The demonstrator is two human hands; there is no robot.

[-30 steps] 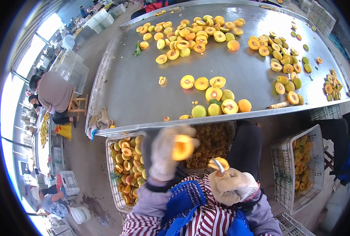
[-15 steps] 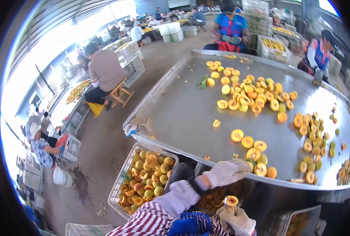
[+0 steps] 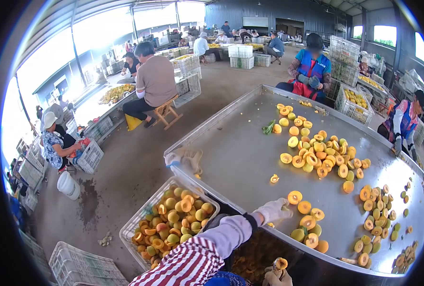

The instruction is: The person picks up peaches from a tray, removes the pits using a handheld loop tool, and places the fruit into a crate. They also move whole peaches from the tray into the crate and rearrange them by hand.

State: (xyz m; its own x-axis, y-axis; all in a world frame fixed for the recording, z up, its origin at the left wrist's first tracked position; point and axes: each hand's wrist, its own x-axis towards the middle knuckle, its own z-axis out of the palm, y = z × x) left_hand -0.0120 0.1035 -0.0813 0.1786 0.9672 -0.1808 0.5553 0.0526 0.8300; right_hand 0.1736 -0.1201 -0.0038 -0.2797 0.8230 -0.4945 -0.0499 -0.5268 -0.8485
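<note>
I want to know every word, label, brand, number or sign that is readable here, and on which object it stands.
Readable texts: none.
Too small to read: pale marks, possibly lettering, on the blue vest at the far end of the metal table.
White bucket: no lettering visible.

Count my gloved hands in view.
2: the left hand over the table, beside fruit; the right hand lower, at the picture's bottom, partly cut off.

The only view is from the camera on my head, looking forward and down. It is wide and curved at the edges, taking in my hands (image 3: 274, 211) close at the bottom, the bench (image 3: 236, 148) near on the right, floor (image 3: 126, 200) to the left, and the far wall (image 3: 288, 10) beyond.
</note>
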